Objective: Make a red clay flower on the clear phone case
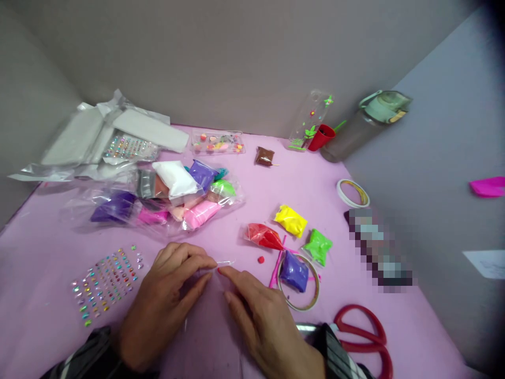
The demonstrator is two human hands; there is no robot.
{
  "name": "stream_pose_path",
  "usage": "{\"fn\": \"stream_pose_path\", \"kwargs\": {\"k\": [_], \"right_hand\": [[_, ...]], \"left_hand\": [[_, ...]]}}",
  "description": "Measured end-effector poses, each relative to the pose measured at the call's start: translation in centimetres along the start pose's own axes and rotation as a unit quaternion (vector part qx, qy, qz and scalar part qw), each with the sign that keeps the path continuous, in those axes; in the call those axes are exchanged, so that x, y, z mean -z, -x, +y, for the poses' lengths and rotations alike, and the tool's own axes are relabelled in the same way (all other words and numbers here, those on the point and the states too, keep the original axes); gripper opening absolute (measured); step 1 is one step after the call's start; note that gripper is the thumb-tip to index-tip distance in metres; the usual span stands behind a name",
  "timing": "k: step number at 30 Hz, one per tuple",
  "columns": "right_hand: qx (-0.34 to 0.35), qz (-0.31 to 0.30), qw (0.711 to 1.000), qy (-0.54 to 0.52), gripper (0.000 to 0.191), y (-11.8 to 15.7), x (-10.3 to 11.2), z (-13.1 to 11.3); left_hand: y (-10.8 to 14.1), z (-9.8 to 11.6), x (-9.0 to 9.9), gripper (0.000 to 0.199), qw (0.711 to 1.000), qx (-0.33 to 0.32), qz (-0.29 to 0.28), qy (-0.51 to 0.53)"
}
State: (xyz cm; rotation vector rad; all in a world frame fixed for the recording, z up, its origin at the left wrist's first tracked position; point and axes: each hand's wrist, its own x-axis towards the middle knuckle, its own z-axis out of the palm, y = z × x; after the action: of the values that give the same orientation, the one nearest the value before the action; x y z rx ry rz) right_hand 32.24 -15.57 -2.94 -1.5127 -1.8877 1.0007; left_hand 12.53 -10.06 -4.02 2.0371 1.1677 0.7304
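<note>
A clear plastic piece (225,262), its outline hard to make out, lies on the table between my hands. My left hand (169,295) is closed at its far edge, with thumb and index fingertip near each other. My right hand (262,316) rests opposite, its index fingertip touching a tiny red bit at that edge and its thumb held apart. Just beyond my right hand are a small red clay ball (261,259) and an open packet of red clay (264,236). A sheet of gem stickers (106,284) lies left of my left hand.
Yellow (291,220), green (317,246) and purple (294,271) clay packets lie right, the purple on a tape roll (311,305). Red-handled scissors (365,337) sit by my right forearm. Clay packets fill a bag (130,226); a bottle (355,126) stands back right.
</note>
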Motion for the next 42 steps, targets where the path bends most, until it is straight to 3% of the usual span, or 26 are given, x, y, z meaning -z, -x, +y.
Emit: {"fn": "stream_pose_path", "kwargs": {"k": [9,18,26,29,31,34,36,37,39,42], "right_hand": [[0.042,-0.022,0.987,0.156,0.037,-0.3,-0.3,-0.2],[0.061,-0.004,0.982,0.180,0.037,-0.2,-0.3,0.0],[0.048,0.045,0.994,0.082,0.034,0.1,-0.2,0.4],[-0.021,0.038,0.998,-0.055,0.028,0.1,0.2,0.0],[-0.105,0.008,0.966,-0.235,0.025,0.0,0.8,-0.5],[-0.195,-0.045,0.832,-0.517,0.034,-0.2,1.8,-1.2],[-0.207,-0.057,0.749,-0.627,0.038,-0.2,2.2,-1.6],[-0.206,-0.056,0.723,-0.657,0.039,-0.1,2.3,-1.7],[-0.201,-0.053,0.698,-0.685,0.039,0.1,2.4,-1.9],[-0.200,-0.046,0.698,-0.686,0.040,0.5,2.3,-2.1]], "left_hand": [[0.1,0.0,0.1,0.012,1.000,-0.008,-0.005,0.003],[-0.1,-0.1,0.0,0.015,1.000,-0.007,-0.013,-0.005],[-0.1,-0.1,0.0,0.011,1.000,-0.006,-0.013,-0.008],[0.0,0.1,0.1,0.011,1.000,-0.007,-0.003,-0.009],[0.0,0.3,0.3,0.013,1.000,-0.011,0.021,-0.009],[0.3,1.1,0.7,0.013,0.998,-0.015,0.063,-0.016],[0.6,1.9,0.9,0.012,0.997,-0.028,0.071,-0.012],[0.8,2.4,0.9,0.013,0.997,-0.039,0.067,-0.008],[1.1,3.3,0.7,0.015,0.997,-0.069,0.045,-0.005],[1.5,4.4,0.1,0.017,0.991,-0.133,0.010,-0.021]]}}
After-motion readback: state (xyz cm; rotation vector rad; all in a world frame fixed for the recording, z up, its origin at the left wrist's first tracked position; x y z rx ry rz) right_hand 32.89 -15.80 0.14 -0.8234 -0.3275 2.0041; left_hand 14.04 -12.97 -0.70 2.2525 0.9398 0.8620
